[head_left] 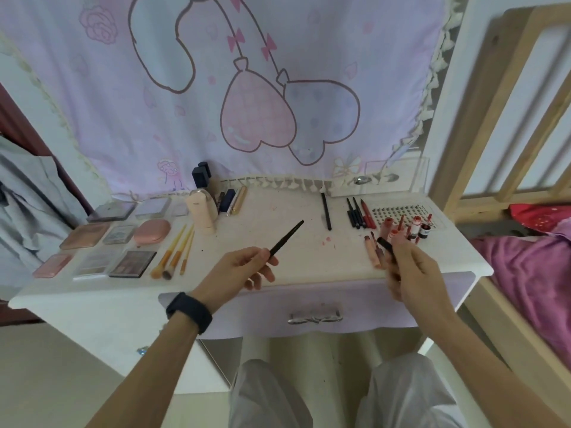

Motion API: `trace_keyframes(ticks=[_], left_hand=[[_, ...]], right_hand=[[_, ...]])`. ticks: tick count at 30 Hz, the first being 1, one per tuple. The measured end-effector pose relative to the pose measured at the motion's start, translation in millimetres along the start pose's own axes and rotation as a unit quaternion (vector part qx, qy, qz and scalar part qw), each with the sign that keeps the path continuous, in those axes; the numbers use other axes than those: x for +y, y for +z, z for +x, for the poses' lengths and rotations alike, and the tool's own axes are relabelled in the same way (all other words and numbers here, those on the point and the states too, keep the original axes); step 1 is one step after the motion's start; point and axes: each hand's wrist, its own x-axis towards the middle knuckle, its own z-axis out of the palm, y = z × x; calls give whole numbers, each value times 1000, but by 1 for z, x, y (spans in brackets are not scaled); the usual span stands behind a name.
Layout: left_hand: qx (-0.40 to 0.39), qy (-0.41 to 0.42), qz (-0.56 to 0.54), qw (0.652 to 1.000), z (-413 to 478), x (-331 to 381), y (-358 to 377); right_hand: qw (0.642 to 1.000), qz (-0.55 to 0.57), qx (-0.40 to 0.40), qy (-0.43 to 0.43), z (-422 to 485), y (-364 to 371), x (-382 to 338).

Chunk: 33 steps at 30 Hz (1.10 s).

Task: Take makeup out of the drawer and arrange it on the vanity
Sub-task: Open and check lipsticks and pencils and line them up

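My left hand (pixel 244 268) pinches a thin black makeup pencil (pixel 287 237) above the middle of the white vanity top (pixel 278 261), its tip pointing up and right. My right hand (pixel 411 273) grips a dark tube (pixel 386 247) over the front right part of the top, beside several pink and red lip tubes (pixel 401 230). Several palettes and compacts (pixel 105 242) lie in rows on the left, with three orange-handled brushes (pixel 177 253) next to them. Another black pencil (pixel 326 210) lies alone further back. The lilac drawer (pixel 315 304) below looks pushed in.
A pale pump bottle (pixel 200 213) and dark bottles (pixel 200 174) stand at the back, with slim tubes (pixel 233 199) beside them. Dark and red pencils (pixel 360 213) and a lash tray (pixel 398 211) lie back right. A wooden bed frame (pixel 494 125) and purple bedding (pixel 531 273) are at right.
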Motion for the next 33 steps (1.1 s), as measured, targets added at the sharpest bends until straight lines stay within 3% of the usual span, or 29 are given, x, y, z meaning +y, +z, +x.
trace_keyframes(ticks=[5,11,19,23,33], left_hand=[[12,-32,-18,999,13,9,26],[71,-63,15,995,51,34,49],[53,-88,184,978,131,63,83],[54,-119,255,958,168,68,100],[73,-119,374,917,220,61,134]], right_hand=[[999,23,-41,14,-6,12,3],[998,-24,-42,-35,-7,-1,-6],[983,-19,136,-118,19,-71,3],[959,-103,240,-111,47,-105,30],[927,-247,277,-60,98,-110,78]])
